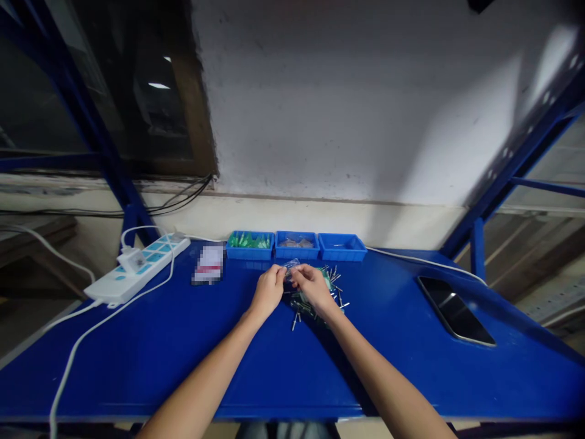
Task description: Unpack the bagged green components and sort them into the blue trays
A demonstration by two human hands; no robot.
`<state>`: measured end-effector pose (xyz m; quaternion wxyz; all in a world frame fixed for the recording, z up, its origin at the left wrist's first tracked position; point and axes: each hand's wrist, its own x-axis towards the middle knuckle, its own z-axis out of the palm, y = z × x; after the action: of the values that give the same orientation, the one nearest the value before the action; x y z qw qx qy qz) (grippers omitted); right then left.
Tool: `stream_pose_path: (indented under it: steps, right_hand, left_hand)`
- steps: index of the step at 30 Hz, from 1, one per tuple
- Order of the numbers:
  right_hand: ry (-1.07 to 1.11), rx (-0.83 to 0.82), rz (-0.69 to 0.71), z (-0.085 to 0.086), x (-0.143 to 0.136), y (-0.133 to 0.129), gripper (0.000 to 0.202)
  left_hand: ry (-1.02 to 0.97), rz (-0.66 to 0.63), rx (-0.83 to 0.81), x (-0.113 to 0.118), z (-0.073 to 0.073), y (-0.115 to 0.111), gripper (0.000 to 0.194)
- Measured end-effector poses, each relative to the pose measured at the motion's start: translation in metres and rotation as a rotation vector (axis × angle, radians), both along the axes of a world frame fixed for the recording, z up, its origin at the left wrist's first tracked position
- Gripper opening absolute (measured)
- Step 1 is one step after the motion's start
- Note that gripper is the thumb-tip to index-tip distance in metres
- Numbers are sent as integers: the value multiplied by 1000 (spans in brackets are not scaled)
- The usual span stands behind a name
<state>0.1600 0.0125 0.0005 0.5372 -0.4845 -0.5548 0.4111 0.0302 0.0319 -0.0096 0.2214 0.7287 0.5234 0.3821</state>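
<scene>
Between my two hands is a small clear plastic bag (292, 264), held above the blue table. My left hand (269, 289) pinches its left side, and my right hand (311, 285) grips its right side with bent fingers. What the bag contains is too small to make out. Below and behind my right hand lies a loose pile of thin metal pins that look like rivets (296, 318), partly hidden by that hand. Beyond my hands stand three blue bins: the left bin (250, 252) has green pieces, the middle bin (297, 251) clear packets, the right bin (342, 249) a small thin piece.
A white power strip (137, 268) with a plug and cords lies at the left. Near it is a blurred packet (209, 264). A black phone (454, 310) rests on the right of the blue table (183, 353). Blue frame posts rise at both sides.
</scene>
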Motion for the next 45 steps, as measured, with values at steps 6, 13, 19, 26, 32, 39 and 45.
stream_pose_path:
  steps: [6,13,19,26,32,39,45]
  right_hand:
    - [-50,16,-35,-2,2,3,31]
    - [-220,18,-34,-7,5,6,32]
    - [-405,77,-61,-7,6,3,31]
    - [-479,92,-33,-6,5,2,31]
    - [-699,190,-56,-2,7,-2,27]
    - [-829,234,-171,-6,10,1,22]
    - [-669,419,-128,-4,14,0,13]
  left_hand:
    - [-67,-105,-32,1,-3,1,31]
    - [109,-110,11,-1,-2,1,26]
    - [160,-107,39,-2,-1,0,26]
    - [113,-117,73,-5,-3,4,26]
    - [71,-186,134,-8,1,4,29]
    - [-96,-63,-101,-6,12,-3,51]
    - [-514,-155,-535,-6,20,-4,64]
